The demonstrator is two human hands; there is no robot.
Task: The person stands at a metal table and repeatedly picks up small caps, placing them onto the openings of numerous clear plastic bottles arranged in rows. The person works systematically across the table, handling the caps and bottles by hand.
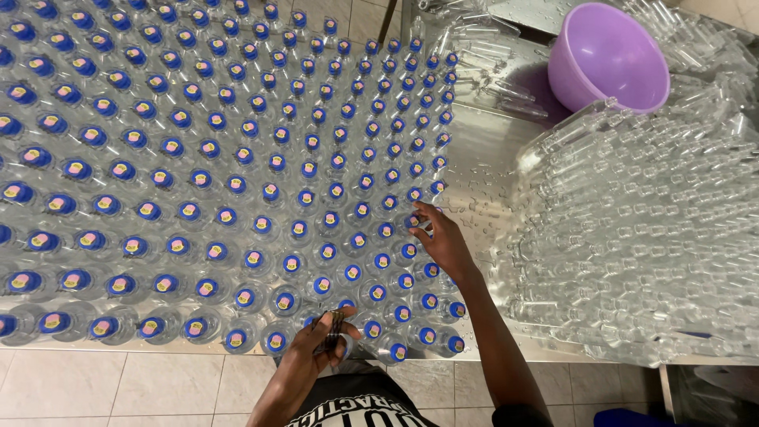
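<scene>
Capped bottles (213,166), clear plastic with blue caps bearing small pink and yellow centres, stood upright in tight rows over the left and middle of a wet steel table (478,170), seen from straight above so that mostly their caps showed. The block ran from the far left edge of the view to just past the middle, and its front row reached the near edge of the table, above a floor of pale tiles (118,383).

At that near edge the left hand (312,348) came up from below, its fingers curled around a small dark object (332,330) that it pinched against the thumb; what the object was could not be told. The hand lay over the caps of the front row, touching or just above them.

Further right, the right hand (443,241) reached across the block's right side, its thumb and fingertips pressed together on the cap of one bottle (417,223) in an outer column.

Right of the hands lay a strip of bare metal beaded with water drops. Beyond it, a heap of empty uncapped bottles (640,237) lay on their sides, stacked several deep, filling the right of the view. Behind that heap a lilac plastic bowl (607,55) sat tilted on the table, its hollow open and empty.
</scene>
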